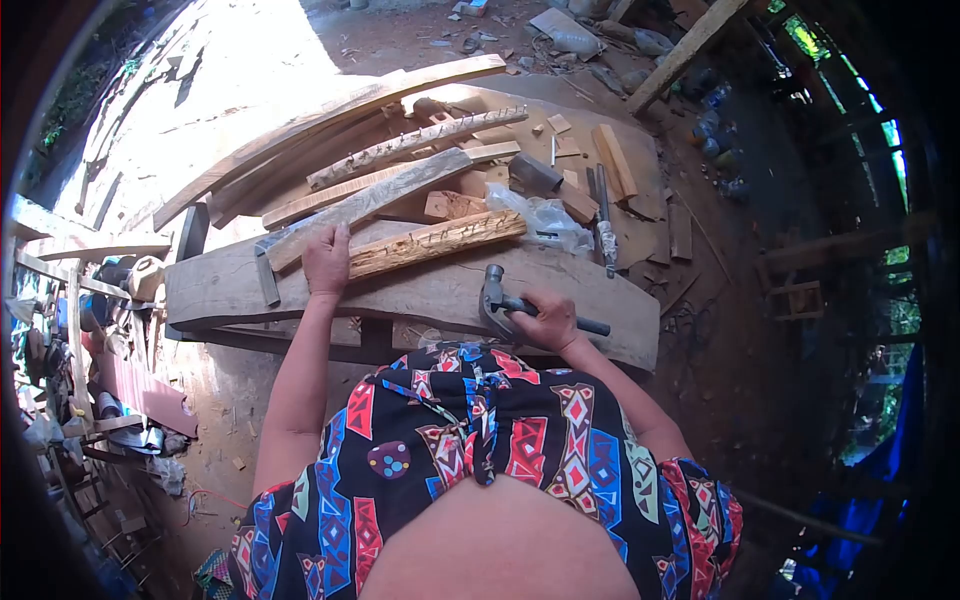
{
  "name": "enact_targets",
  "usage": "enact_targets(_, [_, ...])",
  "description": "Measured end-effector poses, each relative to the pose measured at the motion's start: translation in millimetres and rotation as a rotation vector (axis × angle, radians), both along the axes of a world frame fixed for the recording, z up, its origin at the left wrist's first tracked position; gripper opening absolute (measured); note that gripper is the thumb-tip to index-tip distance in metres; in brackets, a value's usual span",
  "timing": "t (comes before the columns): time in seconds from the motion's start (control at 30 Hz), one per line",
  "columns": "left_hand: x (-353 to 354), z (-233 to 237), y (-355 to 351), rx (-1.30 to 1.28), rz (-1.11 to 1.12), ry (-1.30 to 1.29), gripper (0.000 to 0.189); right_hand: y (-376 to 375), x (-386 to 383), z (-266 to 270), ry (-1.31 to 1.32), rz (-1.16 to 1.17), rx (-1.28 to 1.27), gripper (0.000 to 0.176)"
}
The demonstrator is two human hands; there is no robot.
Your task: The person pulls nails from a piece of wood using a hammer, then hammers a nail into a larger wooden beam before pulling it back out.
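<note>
We find the right hand (pixel 546 318), fingers clamped on the hammer (pixel 514 303), bodyward of the yellow timber (pixel 436 245), which slants away rightward over the surface (pixel 410 291). The left hand (pixel 326 262) is nearer, at its left end; finger closure we cannot tell.

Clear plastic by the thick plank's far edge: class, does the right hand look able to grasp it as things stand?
Probably not: the right hand holds the hammer, though the way to the clear plastic looks free.
</note>
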State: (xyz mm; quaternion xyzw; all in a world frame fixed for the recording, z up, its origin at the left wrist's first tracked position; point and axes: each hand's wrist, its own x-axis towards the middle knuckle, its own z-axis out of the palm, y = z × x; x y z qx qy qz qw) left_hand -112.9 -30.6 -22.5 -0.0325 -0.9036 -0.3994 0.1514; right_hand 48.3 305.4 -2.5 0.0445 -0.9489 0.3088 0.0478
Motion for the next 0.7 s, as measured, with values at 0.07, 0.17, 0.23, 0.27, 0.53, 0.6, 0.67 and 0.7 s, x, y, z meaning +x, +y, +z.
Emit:
enact_targets(0.07, [-2,0,11,0.328,-0.061,0.066,0.029,9,8,-12,0.075,0.029,0.061,0.024])
enact_targets(0.17, [15,22,60,0.862,-0.246,-0.44,0.023,10,18,-22,0.031,-0.023,0.085,0.027])
enact_targets(0.23, [31,49,102,1.009,-0.379,-0.755,0.02,11,23,-18,0.053,-0.05,0.081,0.028])
enact_targets(0.27, [35,58,123,1.047,-0.403,-0.887,0.021,13,26,-15,0.069,-0.058,0.086,0.029])
enact_targets(0.53, [29,27,256,1.146,-0.42,-1.467,0.016,56,53,-11,0.043,-0.087,0.12,0.042])
enact_targets(0.6, [25,11,284,1.15,-0.393,-1.548,0.013,59,55,-12,0.074,-0.08,0.115,0.043])
enact_targets(0.67, [19,-4,308,1.137,-0.262,-1.548,0.008,58,55,-12,0.103,-0.083,0.152,0.043])
enact_targets(0.7, [13,-12,315,1.123,-0.267,-1.547,0.008,59,55,-11,0.11,-0.094,0.146,0.043])
